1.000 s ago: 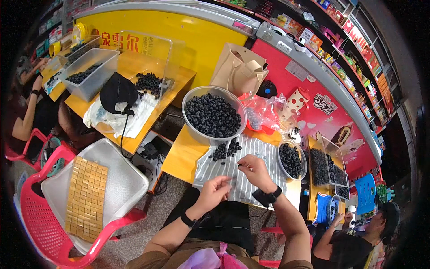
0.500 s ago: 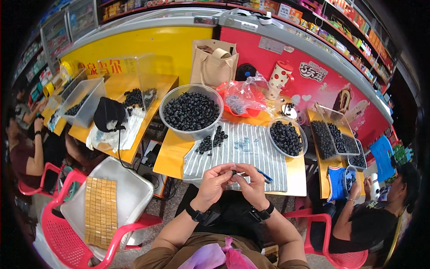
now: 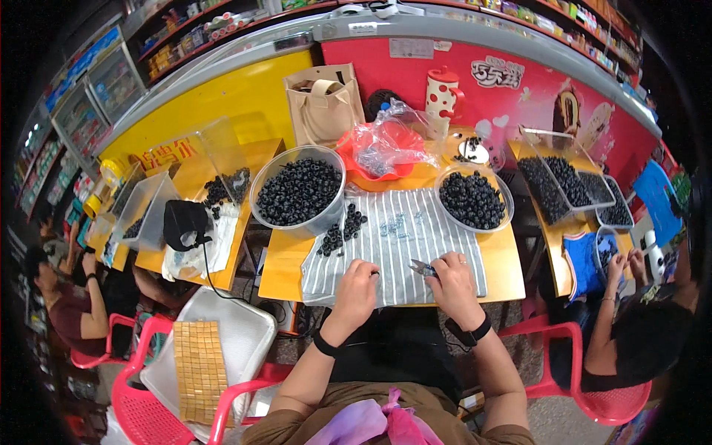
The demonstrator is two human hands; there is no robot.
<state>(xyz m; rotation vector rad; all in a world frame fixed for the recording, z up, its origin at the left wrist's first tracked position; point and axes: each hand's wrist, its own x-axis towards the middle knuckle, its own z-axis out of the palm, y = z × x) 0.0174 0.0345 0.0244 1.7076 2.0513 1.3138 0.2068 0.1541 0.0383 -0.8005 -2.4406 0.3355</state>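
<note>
My left hand (image 3: 356, 291) is closed over the near part of the striped grey cloth (image 3: 452, 248), pinching a small black round part (image 3: 375, 273) between thumb and fingers. Opposite it, my right hand (image 3: 455, 283) grips a pair of small nippers (image 3: 423, 268), their metal jaws pointing left toward the left hand. Between the two hands is a gap. A loose cluster of black round parts (image 3: 332, 239) lies on the cloth's left side. Tiny bluish scraps (image 3: 395, 224) are scattered at its middle.
A big clear tub (image 3: 340, 204) and a smaller bowl (image 3: 509, 215), both full of black parts, flank the cloth. Behind stand a red basin (image 3: 346, 152), a beige bag (image 3: 321, 111) and a dotted cup (image 3: 439, 96). People sit at tables left and right.
My hands have parted. The right has picked up the blue-handled nippers from the cloth; the left has kept the black part. The view has shifted slightly.
</note>
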